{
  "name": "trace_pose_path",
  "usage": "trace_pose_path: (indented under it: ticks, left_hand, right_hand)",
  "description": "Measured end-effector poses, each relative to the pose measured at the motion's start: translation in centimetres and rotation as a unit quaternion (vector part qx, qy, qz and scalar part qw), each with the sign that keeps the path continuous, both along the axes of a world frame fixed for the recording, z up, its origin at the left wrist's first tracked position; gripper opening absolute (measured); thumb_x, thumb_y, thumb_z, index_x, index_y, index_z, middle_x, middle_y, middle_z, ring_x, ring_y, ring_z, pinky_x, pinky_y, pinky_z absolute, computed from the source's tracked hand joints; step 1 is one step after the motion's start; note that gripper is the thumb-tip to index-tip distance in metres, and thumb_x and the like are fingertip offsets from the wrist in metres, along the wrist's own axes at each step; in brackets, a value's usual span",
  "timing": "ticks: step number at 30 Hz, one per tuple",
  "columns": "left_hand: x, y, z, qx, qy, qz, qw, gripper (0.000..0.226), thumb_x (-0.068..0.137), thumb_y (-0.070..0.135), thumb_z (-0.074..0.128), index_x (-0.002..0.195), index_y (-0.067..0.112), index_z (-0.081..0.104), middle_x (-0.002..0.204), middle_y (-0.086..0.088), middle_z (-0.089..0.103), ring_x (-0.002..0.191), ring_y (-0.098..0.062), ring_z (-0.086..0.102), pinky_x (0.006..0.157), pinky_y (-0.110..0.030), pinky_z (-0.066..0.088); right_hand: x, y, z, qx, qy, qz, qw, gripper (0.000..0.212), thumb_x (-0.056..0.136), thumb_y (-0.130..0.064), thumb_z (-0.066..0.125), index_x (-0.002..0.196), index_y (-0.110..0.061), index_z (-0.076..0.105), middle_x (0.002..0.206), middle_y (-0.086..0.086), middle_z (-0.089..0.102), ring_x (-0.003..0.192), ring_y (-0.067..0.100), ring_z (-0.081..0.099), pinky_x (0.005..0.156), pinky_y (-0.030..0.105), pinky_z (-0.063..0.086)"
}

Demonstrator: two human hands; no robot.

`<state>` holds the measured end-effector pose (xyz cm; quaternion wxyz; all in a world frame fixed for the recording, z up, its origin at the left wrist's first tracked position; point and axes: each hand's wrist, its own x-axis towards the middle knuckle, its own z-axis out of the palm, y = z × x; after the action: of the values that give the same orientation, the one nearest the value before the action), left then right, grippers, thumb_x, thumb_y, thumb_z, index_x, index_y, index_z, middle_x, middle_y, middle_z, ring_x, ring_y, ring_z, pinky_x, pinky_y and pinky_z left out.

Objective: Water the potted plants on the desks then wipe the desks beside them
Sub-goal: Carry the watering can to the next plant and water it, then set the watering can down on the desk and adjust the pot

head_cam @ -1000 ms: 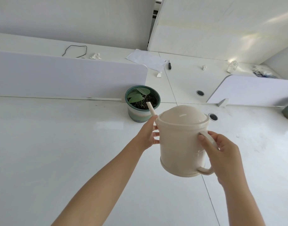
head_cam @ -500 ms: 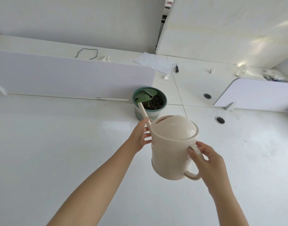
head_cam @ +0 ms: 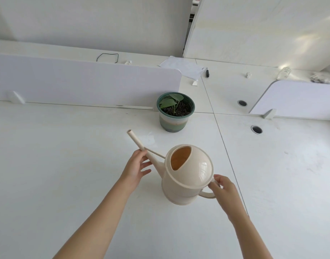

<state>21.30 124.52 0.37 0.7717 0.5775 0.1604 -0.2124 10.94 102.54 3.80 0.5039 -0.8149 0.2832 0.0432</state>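
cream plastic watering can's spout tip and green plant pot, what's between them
Head view: only bare white desk, one faint glossy patch, between cream spout tip and green pot.

Both my bare arms reach forward. My left hand [head_cam: 135, 166] pinches the can [head_cam: 184, 186] by its spout, lower fingers [head_cam: 146, 164] loose; my right hand [head_cam: 223, 191] grips its handle.
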Motion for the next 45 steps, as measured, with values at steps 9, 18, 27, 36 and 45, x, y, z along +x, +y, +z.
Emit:
trace_pose_path:
  ticks: [9,18,27,36,45]
  left_hand:
    - [-3.8,4.9,0.0,0.024,-0.020,0.080,0.996,0.017,0.096,0.024,0.040,0.091,0.021,0.055,0.098,-0.001,0.061,0.095,-0.021,0.059,0.080,-0.034,0.041]
    - [-6.4,7.7,-0.6,0.019,-0.004,0.145,0.989,0.018,0.096,0.024,0.040,0.093,0.020,0.056,0.099,-0.003,0.061,0.099,-0.023,0.058,0.086,-0.037,0.041]
    - [-7.3,7.8,-0.8,0.033,0.013,0.160,0.986,0.019,0.097,0.024,0.040,0.098,0.021,0.058,0.104,-0.002,0.061,0.108,-0.027,0.055,0.091,-0.041,0.040]
    - [-8.1,7.3,2.3,0.248,-0.089,0.111,0.958,0.022,0.095,0.012,0.043,0.089,0.013,0.064,0.089,-0.006,0.066,0.091,-0.029,0.060,0.082,-0.036,0.043]
    - [4.2,1.0,3.5,0.257,-0.148,0.014,0.955,0.033,0.095,0.022,0.042,0.124,0.014,0.054,0.120,0.000,0.056,0.119,-0.020,0.050,0.104,-0.038,0.040]
  right_hand:
    - [0.5,2.6,-1.8,-0.013,0.023,0.098,0.995,0.016,0.086,-0.018,0.054,0.085,-0.002,0.055,0.114,0.004,0.054,0.097,0.023,0.051,0.075,0.027,0.036]
    - [0.9,4.7,-2.6,-0.029,0.027,0.171,0.984,0.020,0.086,-0.015,0.053,0.093,0.003,0.055,0.106,0.000,0.049,0.091,0.018,0.047,0.070,0.025,0.036]
    - [1.4,4.7,-3.0,-0.021,0.014,0.192,0.981,0.014,0.086,-0.015,0.052,0.092,-0.003,0.055,0.107,0.000,0.050,0.092,0.017,0.049,0.071,0.024,0.038]
    - [4.7,0.8,-1.5,-0.012,-0.057,0.137,0.989,0.030,0.087,-0.011,0.053,0.117,-0.013,0.052,0.124,0.001,0.054,0.108,0.013,0.050,0.089,0.026,0.038]
    - [13.1,-1.1,-1.5,0.044,-0.093,0.062,0.993,0.036,0.089,-0.013,0.050,0.125,-0.012,0.050,0.130,0.007,0.054,0.101,0.014,0.051,0.084,0.026,0.038]
